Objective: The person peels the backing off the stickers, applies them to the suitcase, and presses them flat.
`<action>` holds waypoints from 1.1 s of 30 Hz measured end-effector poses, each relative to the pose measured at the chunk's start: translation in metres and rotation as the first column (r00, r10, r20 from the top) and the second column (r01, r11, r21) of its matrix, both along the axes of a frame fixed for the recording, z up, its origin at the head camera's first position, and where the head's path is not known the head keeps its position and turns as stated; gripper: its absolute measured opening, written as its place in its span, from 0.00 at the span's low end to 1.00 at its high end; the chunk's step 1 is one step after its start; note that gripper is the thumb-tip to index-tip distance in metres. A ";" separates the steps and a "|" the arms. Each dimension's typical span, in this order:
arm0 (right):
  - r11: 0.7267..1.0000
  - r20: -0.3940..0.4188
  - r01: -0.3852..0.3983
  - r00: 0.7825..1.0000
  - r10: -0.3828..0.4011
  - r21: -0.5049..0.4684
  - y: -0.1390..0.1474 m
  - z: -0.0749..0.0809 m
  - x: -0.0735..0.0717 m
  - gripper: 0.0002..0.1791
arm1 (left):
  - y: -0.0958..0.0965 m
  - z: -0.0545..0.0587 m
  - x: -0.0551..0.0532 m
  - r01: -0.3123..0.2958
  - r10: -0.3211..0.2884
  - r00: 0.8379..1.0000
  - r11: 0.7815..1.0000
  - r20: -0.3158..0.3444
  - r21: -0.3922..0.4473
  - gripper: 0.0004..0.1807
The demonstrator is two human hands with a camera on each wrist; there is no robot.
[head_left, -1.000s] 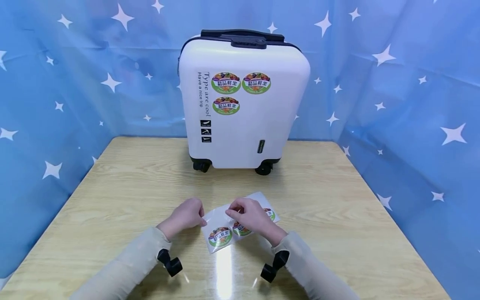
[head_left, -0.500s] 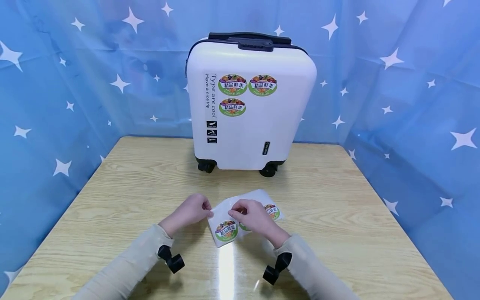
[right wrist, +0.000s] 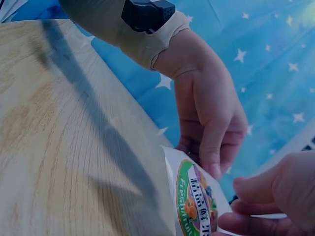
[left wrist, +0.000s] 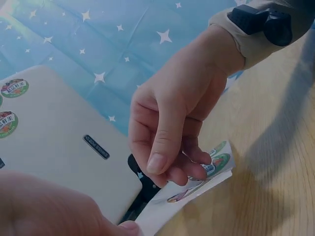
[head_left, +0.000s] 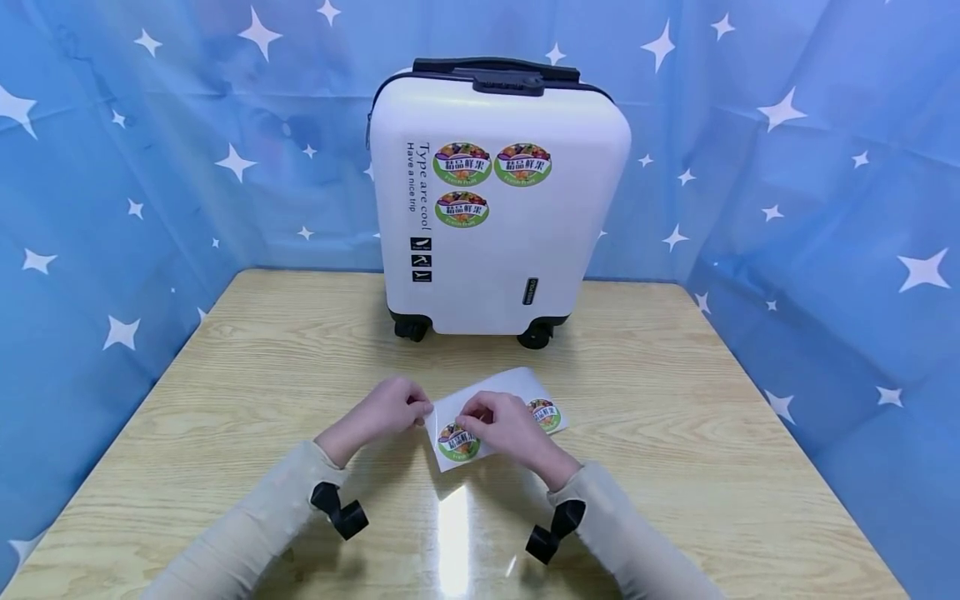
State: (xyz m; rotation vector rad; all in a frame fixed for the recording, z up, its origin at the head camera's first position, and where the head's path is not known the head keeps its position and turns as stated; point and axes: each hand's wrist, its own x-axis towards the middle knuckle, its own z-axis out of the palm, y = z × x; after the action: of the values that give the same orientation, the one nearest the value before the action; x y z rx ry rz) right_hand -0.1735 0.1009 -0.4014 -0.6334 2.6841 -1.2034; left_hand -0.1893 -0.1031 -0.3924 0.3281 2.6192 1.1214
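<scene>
1. A blue curtain (head_left: pixel 187 83) with white stars hangs from 9 o'clock through 12 to 3 o'clock.
2. The wood-grain table (head_left: pixel 262 358) spreads from beneath it toward 6 o'clock.
3. A white suitcase (head_left: pixel 510 250) stands upright on the table at 12 o'clock, its black handle (head_left: pixel 495 63) on top.
4. The left sleeve (head_left: pixel 247 533) reaches in from 7 o'clock, the right sleeve (head_left: pixel 637 542) from 5 o'clock.
5. The sticker sheet (head_left: pixel 528 385) lies in the hands' reach, at 6 o'clock from the suitcase.
6. The left hand (head_left: pixel 390 408) pinches the sheet near its 10 o'clock corner.
7. The right hand (head_left: pixel 506 429) is over the sheet's middle, fingers bent; I cannot tell whether it pinches anything.
8. Three oval fruit labels (head_left: pixel 462 163) sit on the suitcase front, at 11, between 12 and 1, and at 10 o'clock from its centre.
9. Two sheet labels (head_left: pixel 543 414) show, at 8 and 3 o'clock; the right thumb partly covers the first.
10. Black wrist cameras (head_left: pixel 348 518) sit at both cuffs.
</scene>
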 end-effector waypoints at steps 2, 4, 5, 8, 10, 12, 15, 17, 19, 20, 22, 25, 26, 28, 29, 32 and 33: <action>1.000 -0.002 0.006 1.000 -0.006 0.002 0.000 0.002 0.001 0.06 | 0.001 0.003 0.000 0.006 -0.006 1.000 1.000 0.007 0.022 0.08; 1.000 -0.008 0.014 1.000 -0.014 0.008 0.000 0.003 0.002 0.07 | 0.001 0.006 0.000 0.015 -0.015 1.000 0.999 0.014 0.051 0.08; 1.000 -0.012 0.017 1.000 -0.017 0.008 -0.001 0.004 0.003 0.07 | 0.002 0.008 0.000 0.019 -0.020 1.000 0.998 0.013 0.066 0.08; 1.000 -0.039 0.015 0.999 -0.015 0.006 -0.001 0.006 0.005 0.06 | 0.003 0.010 -0.001 0.025 -0.027 1.000 0.993 0.014 0.113 0.08; 1.000 -0.063 0.002 0.998 -0.002 -0.001 -0.001 0.007 0.006 0.07 | 0.004 0.010 -0.002 0.025 -0.028 0.999 0.989 0.017 0.145 0.08; 1.000 -0.076 -0.002 0.997 0.001 -0.004 -0.001 0.007 0.008 0.08 | 0.006 0.010 -0.003 0.017 -0.022 0.999 0.984 0.029 0.176 0.08; 1.000 -0.082 0.003 0.997 -0.003 -0.001 -0.001 0.007 0.009 0.08 | 0.008 0.011 -0.003 -0.002 -0.008 0.999 0.977 0.048 0.211 0.08; 1.000 -0.078 0.017 0.997 -0.017 0.001 -0.001 0.007 0.010 0.08 | 0.009 0.012 -0.003 -0.018 0.005 0.998 0.973 0.060 0.231 0.08; 1.000 -0.081 0.029 0.996 -0.029 0.000 -0.001 0.007 0.010 0.07 | 0.010 0.013 -0.003 -0.026 0.011 0.998 0.969 0.060 0.247 0.08; 0.999 -0.084 0.035 0.996 -0.034 0.000 -0.001 0.007 0.010 0.07 | 0.010 0.014 -0.003 -0.027 0.012 0.998 0.966 0.060 0.258 0.08; 0.999 -0.083 0.047 0.995 -0.047 0.001 -0.001 0.006 0.010 0.07 | 0.012 0.015 -0.002 -0.025 0.008 0.998 0.960 0.061 0.280 0.08; 0.998 -0.076 0.056 0.996 -0.055 0.004 -0.001 0.005 0.009 0.08 | 0.015 0.018 0.000 -0.019 -0.003 0.997 0.949 0.071 0.314 0.09; 0.998 -0.074 0.058 0.996 -0.057 0.006 -0.001 0.005 0.008 0.08 | 0.016 0.018 0.001 -0.019 -0.005 0.997 0.946 0.073 0.323 0.09; 0.998 -0.068 0.063 0.996 -0.063 -0.003 -0.001 0.004 0.008 0.08 | 0.018 0.019 0.002 -0.024 -0.002 0.997 0.943 0.078 0.333 0.10; 0.998 -0.068 0.067 0.995 -0.068 -0.008 0.000 0.004 0.008 0.08 | 0.020 0.019 0.002 -0.025 -0.002 0.997 0.941 0.080 0.337 0.10; 0.996 -0.078 0.086 0.993 -0.087 -0.021 0.001 0.004 0.009 0.07 | 0.022 0.019 0.003 -0.020 -0.007 0.997 0.940 0.080 0.341 0.11; 0.996 -0.080 0.091 0.993 -0.093 -0.028 0.001 0.004 0.009 0.07 | 0.023 0.018 0.003 -0.016 -0.012 0.997 0.940 0.081 0.342 0.11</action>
State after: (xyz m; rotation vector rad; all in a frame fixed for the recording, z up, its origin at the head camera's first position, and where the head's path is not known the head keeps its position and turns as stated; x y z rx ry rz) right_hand -0.1648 0.1019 -0.3976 -0.5801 2.7981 -1.2601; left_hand -0.1867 -0.0805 -0.3742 0.3398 2.3469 1.5589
